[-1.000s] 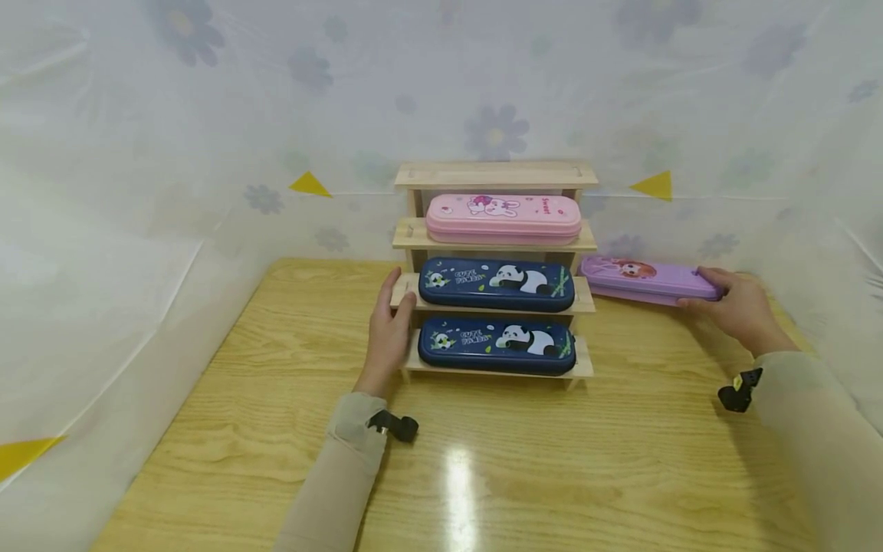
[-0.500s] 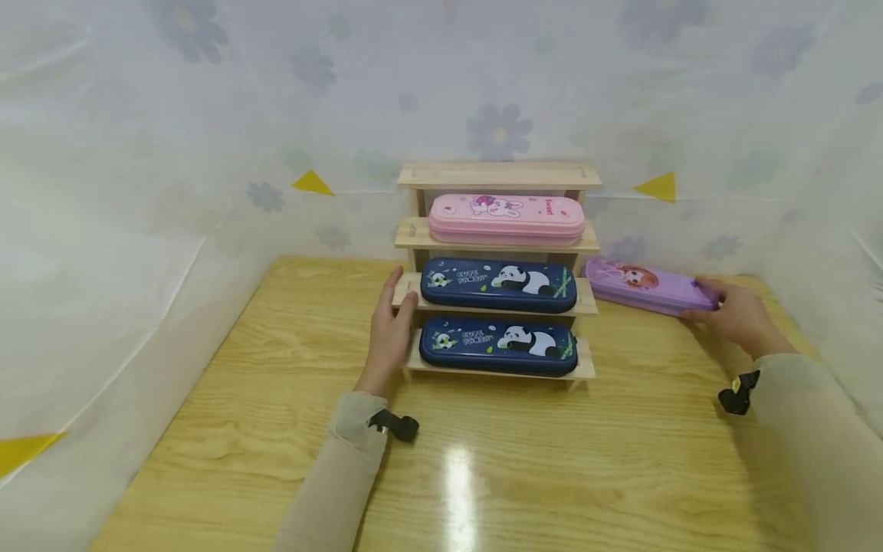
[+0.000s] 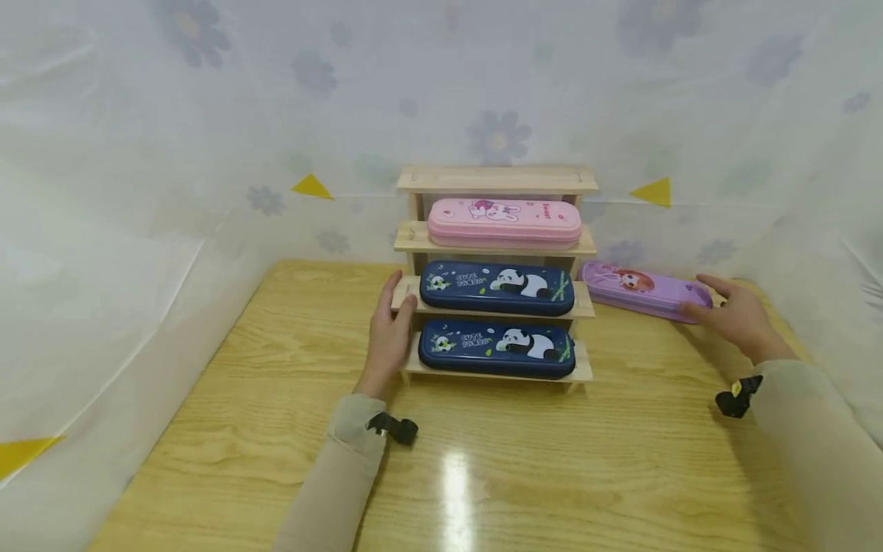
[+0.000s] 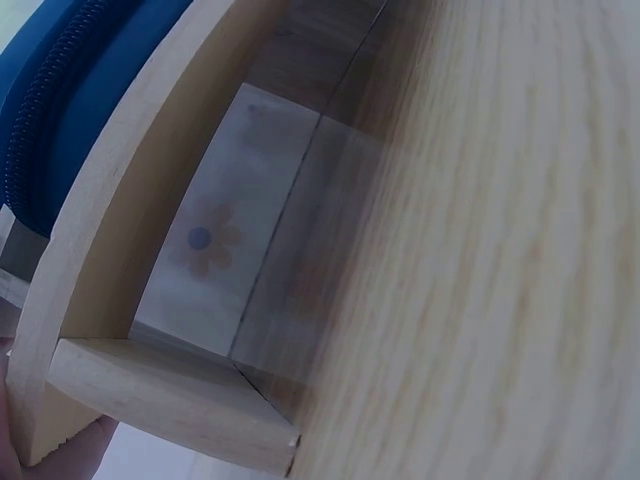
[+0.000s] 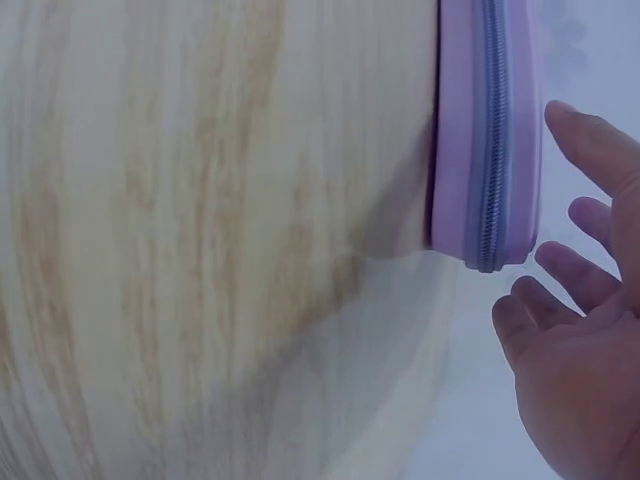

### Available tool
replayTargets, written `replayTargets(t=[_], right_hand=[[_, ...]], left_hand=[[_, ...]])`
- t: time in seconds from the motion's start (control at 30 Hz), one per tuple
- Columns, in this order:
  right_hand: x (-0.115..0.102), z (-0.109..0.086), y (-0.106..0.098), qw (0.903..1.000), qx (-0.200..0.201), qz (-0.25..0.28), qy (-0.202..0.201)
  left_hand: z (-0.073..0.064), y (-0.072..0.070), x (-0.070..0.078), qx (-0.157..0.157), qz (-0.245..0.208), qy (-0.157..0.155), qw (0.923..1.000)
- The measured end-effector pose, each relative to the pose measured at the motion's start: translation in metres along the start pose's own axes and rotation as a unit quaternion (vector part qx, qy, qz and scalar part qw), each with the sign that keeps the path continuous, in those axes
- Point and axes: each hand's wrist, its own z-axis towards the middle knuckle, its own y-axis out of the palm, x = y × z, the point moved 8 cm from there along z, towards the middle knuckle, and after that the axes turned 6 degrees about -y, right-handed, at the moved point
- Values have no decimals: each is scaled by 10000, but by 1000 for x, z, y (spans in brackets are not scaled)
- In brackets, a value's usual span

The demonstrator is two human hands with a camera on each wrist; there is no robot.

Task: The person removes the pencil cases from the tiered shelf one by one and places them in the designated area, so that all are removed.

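Note:
A tiered wooden rack (image 3: 497, 180) stands on the table. On its lower two tiers lie a navy panda pencil case (image 3: 497, 288) and another like it, the lower pencil case (image 3: 497, 349); a pink rabbit pencil case (image 3: 503, 222) lies on the tier above. My left hand (image 3: 392, 337) grips the rack's left end at the second tier; in the left wrist view its fingers (image 4: 85, 455) show behind the wood. To the right of the rack, a purple pencil case (image 3: 645, 291) lies slantwise on the table. My right hand (image 5: 590, 330) is spread off its near end, holding nothing.
The rack's top tier board (image 3: 497, 180) carries nothing visible. Pale flowered sheeting (image 3: 497, 84) hangs behind the table (image 3: 483, 460) and along both sides, with yellow triangles (image 3: 312, 186) on it. A black wrist camera (image 3: 738, 396) sits at my right cuff.
The purple pencil case has come down onto the table, its right end lower and nearer me. My right fingers have let go of it. The left hand stays on the rack.

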Motion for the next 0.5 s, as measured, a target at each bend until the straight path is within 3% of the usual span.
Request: replayTargets(t=[0.5], right_hand=[[-39,-10,-15,9910,988,695,-569]], left_hand=[[-1,0,1,-15,-34,-48,10000]])
